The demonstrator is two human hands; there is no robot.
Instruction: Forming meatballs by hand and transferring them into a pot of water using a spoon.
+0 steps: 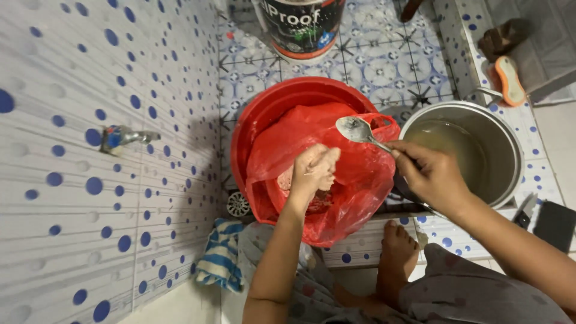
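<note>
My left hand hangs over a red plastic bag that lies in a red basin. Its fingers are bunched together and smeared with pale paste. Whether it grips anything I cannot tell. My right hand holds a metal spoon by the handle, the bowl of the spoon raised above the bag. The right hand sits between the basin and a large steel pot that holds yellowish liquid.
A tap sticks out of the dotted tile wall at the left. A dark bucket stands behind the basin. A striped cloth lies by my knee. My bare foot rests on the tiled step. Sandals lie at the back right.
</note>
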